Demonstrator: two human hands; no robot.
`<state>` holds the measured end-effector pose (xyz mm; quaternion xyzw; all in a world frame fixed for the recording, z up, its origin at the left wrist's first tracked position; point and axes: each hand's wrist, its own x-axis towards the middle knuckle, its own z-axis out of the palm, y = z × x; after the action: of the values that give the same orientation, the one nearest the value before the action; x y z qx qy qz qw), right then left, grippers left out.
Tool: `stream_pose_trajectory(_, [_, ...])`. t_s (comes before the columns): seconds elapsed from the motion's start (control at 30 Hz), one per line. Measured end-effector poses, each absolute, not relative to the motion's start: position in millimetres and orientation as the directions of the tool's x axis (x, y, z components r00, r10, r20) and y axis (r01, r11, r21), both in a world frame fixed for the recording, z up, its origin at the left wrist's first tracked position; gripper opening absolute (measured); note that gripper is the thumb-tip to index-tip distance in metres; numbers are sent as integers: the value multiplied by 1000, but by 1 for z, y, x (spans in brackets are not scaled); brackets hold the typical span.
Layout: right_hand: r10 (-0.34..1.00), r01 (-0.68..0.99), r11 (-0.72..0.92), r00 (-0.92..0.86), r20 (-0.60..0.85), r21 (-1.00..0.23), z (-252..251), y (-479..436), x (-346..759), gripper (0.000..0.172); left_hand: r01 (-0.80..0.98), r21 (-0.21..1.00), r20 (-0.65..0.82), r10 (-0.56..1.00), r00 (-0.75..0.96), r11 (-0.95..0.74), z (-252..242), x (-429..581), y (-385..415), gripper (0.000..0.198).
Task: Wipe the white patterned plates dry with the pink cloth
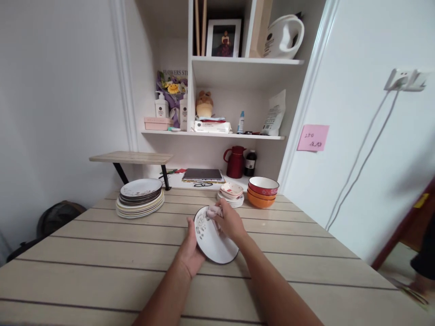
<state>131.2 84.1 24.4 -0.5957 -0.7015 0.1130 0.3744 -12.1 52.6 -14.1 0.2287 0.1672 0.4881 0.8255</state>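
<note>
A white plate (pixel 217 246) with a dark rim and a grey floral pattern is tilted above the table in front of me. My left hand (pixel 193 249) grips its left edge, thumb along the rim and the other fingers mostly hidden beneath. In my right hand (pixel 229 220) is a bunched pale cloth (pixel 215 211), pressed against the upper part of the plate's face. Part of the cloth is covered by my fingers.
A stack of plates (pixel 141 199) stands at the left, by a small raised shelf (pixel 132 157). Farther back are small dishes (pixel 231 190) on saucers and stacked bowls (pixel 263 194). Behind them stand a red jug (pixel 235 162), a dark bottle (pixel 250 163) and eyeglasses (pixel 203 184).
</note>
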Motion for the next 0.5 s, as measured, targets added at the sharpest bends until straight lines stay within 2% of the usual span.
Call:
stream_pose_trajectory(0.23, [967,857,50,87,239,-513,25,80,159,24,-724,536,-47,871,489,434,-18,-15,54,74])
stream_pose_trajectory(0.33, [967,860,50,86,241,-508,23,80,153,27,-728,530,-31,867,497,436,-18,-15,54,73])
stream_pose_trajectory(0.5, [925,818,171,57,375,-548,19,84,130,31,-713,550,-43,867,496,435,-13,-14,52,72])
